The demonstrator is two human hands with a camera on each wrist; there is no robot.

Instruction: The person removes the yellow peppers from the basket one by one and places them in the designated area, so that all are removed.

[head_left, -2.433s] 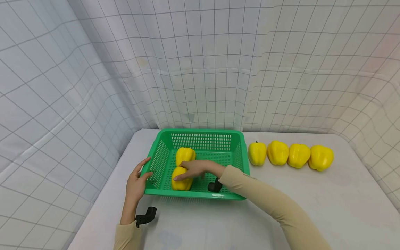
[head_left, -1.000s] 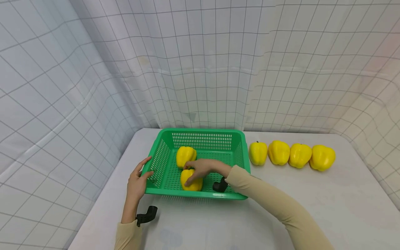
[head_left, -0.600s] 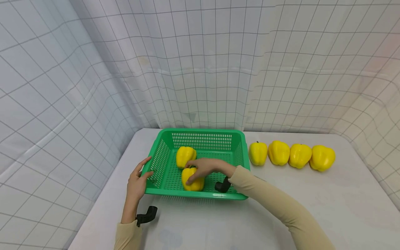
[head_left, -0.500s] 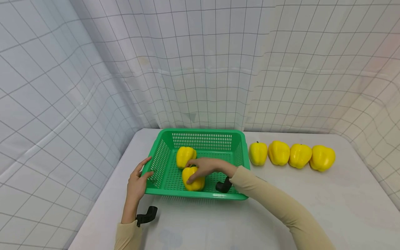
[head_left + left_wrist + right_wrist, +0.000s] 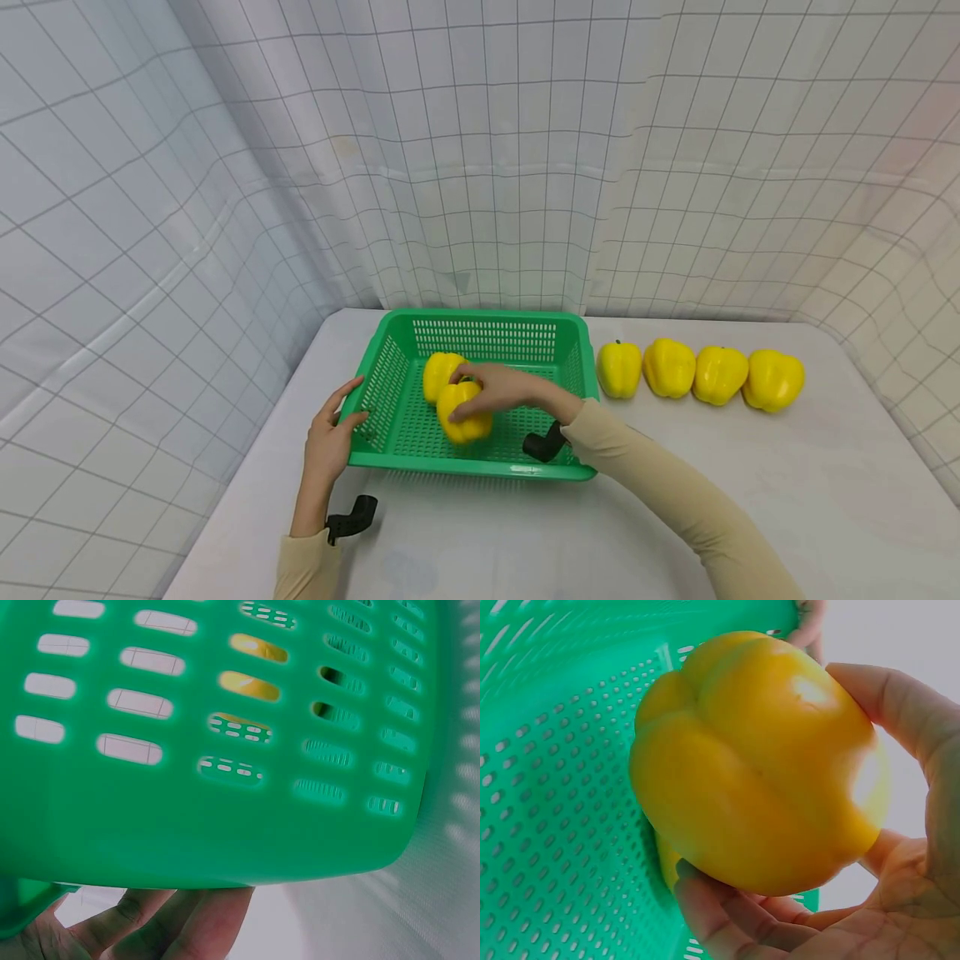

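Observation:
My right hand [image 5: 504, 387] grips a yellow bell pepper [image 5: 465, 423] over the green perforated basket [image 5: 480, 470]. The right wrist view shows the thumb on one side of this pepper [image 5: 757, 765] and the fingers on the other. Behind it in the head view, a second yellow bell pepper [image 5: 439, 375] lies in the basket, partly covered. At the basket's left edge, my left hand [image 5: 328, 437] holds the rim, thumb on the inner side. In the left wrist view its fingers [image 5: 214, 922] show below the green wall [image 5: 187, 832], and yellow shows through the slots.
Right of the basket, several yellow bell peppers [image 5: 718, 375] stand in a row on the white table [image 5: 675, 467]. White grid-patterned curtains [image 5: 495, 167] hang behind and at both sides. A black camera mount [image 5: 352, 517] sits at the left wrist, another [image 5: 543, 443] at the right.
My right hand has shifted the gripped bell pepper rightward in the basket, then raised it toward the back, so it now overlaps the second pepper. My left hand stays on the rim.

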